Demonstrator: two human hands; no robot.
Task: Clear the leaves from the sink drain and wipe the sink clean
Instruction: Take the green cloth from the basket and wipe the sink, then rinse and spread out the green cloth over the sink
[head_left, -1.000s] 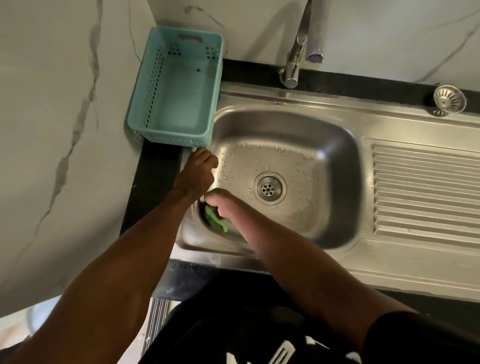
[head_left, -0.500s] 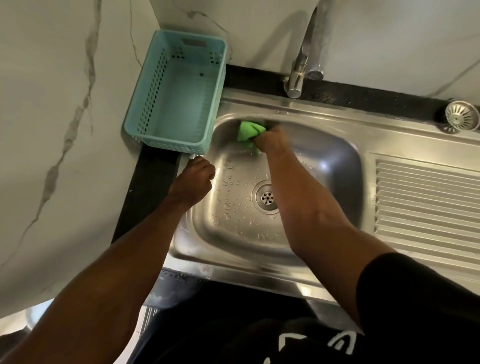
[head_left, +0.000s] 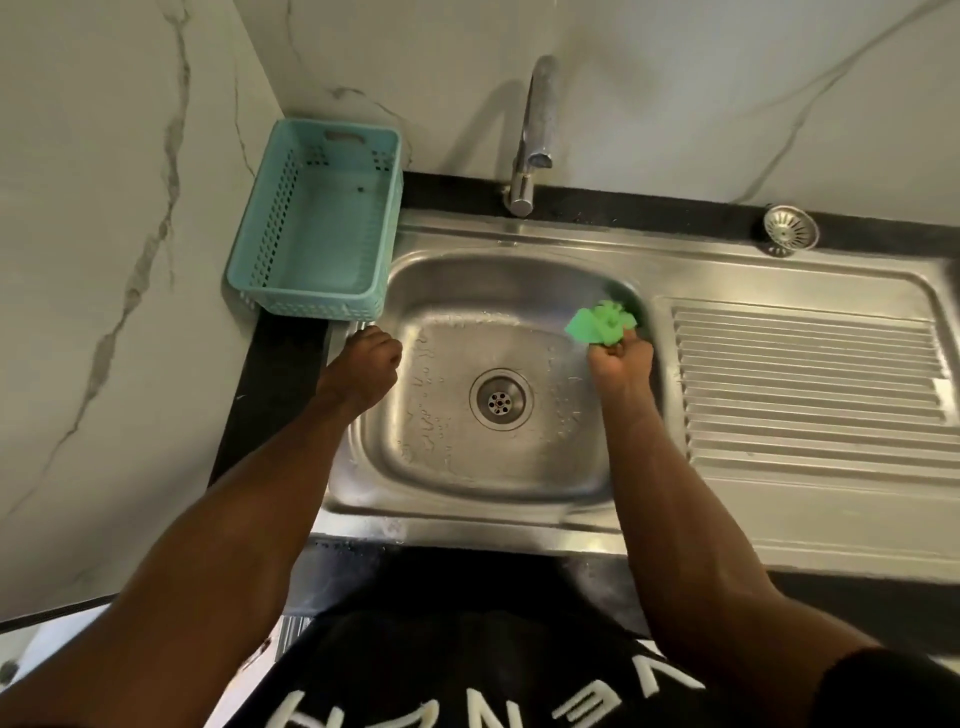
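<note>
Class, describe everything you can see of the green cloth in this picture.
The green cloth is bright, soft-looking and crumpled into folds, slightly blurred. It sits against the inner wall of the sink at the basin's far right corner, beside the ribbed drainboard. The right hand grips its lower part, so some of it is hidden; the upper folds fan out above the hand.

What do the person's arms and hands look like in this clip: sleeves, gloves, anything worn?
Both forearms are bare, and the left hand and right hand wear no gloves; no watch or rings are visible. A short black sleeve covers the right upper arm. The black shirt carries white block lettering across the chest.
</note>
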